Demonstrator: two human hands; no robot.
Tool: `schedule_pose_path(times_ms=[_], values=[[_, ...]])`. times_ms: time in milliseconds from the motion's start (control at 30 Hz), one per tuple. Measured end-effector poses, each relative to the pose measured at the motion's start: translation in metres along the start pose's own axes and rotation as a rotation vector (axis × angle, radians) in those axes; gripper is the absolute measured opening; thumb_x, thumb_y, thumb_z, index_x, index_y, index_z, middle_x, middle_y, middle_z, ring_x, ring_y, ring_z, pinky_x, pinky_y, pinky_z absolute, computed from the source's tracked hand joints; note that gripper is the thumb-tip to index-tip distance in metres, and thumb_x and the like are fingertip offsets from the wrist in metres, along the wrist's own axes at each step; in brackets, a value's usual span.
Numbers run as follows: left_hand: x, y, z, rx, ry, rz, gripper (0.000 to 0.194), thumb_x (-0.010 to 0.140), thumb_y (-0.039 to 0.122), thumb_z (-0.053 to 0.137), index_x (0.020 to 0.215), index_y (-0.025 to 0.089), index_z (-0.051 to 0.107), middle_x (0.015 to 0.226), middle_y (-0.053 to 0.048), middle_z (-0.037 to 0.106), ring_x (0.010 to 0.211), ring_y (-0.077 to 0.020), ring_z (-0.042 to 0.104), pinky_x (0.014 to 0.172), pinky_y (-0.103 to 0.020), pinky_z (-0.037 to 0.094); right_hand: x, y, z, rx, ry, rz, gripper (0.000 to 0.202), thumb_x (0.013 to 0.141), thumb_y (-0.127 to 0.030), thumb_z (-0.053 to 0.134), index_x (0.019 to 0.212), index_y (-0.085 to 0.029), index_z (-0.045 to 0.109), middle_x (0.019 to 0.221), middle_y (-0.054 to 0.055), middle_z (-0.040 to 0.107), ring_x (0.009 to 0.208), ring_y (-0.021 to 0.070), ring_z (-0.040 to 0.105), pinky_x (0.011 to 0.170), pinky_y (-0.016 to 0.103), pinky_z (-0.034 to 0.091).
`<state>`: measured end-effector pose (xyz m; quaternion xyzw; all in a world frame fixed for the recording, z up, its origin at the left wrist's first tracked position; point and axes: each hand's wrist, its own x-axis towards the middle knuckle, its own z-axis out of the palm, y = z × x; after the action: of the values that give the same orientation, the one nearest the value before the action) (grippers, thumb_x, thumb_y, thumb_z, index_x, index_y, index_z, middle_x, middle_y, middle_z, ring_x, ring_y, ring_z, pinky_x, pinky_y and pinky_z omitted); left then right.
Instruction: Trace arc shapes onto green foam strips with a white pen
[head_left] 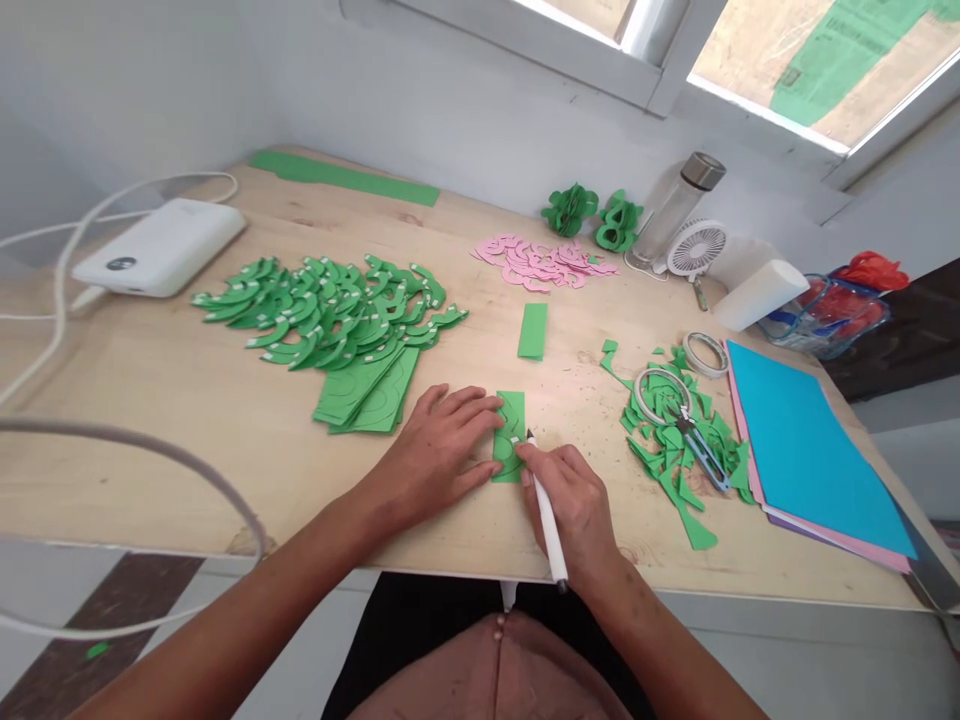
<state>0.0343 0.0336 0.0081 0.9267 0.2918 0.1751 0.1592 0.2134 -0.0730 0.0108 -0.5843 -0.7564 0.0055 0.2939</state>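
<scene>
A green paper rectangle (508, 470) with curved lines drawn on it lies near the table's front edge. My left hand (442, 450) rests on its left side, fingers spread and holding nothing. The fingers of my right hand (574, 500) are wrapped round a white marker (550, 525), its dark tip near the paper's right edge. Left of my left hand is a stack of green sheets with drawn curves (367, 390), and behind it a large pile of curved green cutouts (315, 310). One green strip (532, 331) lies beyond the paper.
Green scraps (660, 450) with small scissors (701, 450) and tape rolls lie to the right, beside coloured sheets (810, 440). Pink cutouts (536, 262), a bottle (675, 205) and a small fan (696, 248) stand behind. A white power bank (161, 245) with cables is at the left.
</scene>
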Motion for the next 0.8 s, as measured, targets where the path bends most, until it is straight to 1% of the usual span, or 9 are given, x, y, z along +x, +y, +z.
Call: schedule_pose_path(times_ms=[233,467,567,800], values=[[-0.0007,0.0002,0.0001,0.004,0.008,0.012,0.028,0.086,0.032,0.064,0.112,0.022,0.058,0.136,-0.009,0.06,0.133,-0.0304,0.047,0.114,-0.057,0.025,0.0004,0.0005,0.0006,0.0,0.008,-0.012,0.027,0.1,-0.015,0.044,0.119,-0.013,0.064,0.086,0.009,0.073,0.075,0.02,0.06,0.068,0.033,0.054],[0.0014,0.0007,-0.0028,0.008,0.001,0.017,0.027,0.085,0.032,0.064,0.11,0.023,0.059,0.135,-0.01,0.061,0.131,-0.0311,0.048,0.113,-0.059,0.027,0.001,0.0001,0.0001,0.004,0.017,-0.014,0.027,0.099,-0.014,0.045,0.119,-0.013,0.064,0.086,0.009,0.073,0.076,0.0205,0.062,0.067,0.033,0.054],[0.0011,0.0001,-0.0036,0.019,0.003,0.022,0.027,0.085,0.032,0.064,0.11,0.022,0.06,0.137,-0.01,0.06,0.132,-0.0325,0.047,0.113,-0.06,0.027,0.001,-0.0002,0.0001,-0.004,0.017,-0.016,0.027,0.099,-0.014,0.045,0.119,-0.013,0.064,0.087,0.009,0.073,0.075,0.0201,0.062,0.068,0.033,0.054],[0.0002,-0.0029,-0.005,0.026,-0.028,0.023,0.03,0.086,0.033,0.063,0.113,0.022,0.061,0.141,-0.01,0.057,0.135,-0.0342,0.044,0.114,-0.063,0.025,0.0006,0.0001,0.0012,0.013,0.028,-0.025,0.027,0.099,-0.013,0.046,0.117,-0.01,0.064,0.085,0.009,0.073,0.075,0.0207,0.06,0.067,0.033,0.054]])
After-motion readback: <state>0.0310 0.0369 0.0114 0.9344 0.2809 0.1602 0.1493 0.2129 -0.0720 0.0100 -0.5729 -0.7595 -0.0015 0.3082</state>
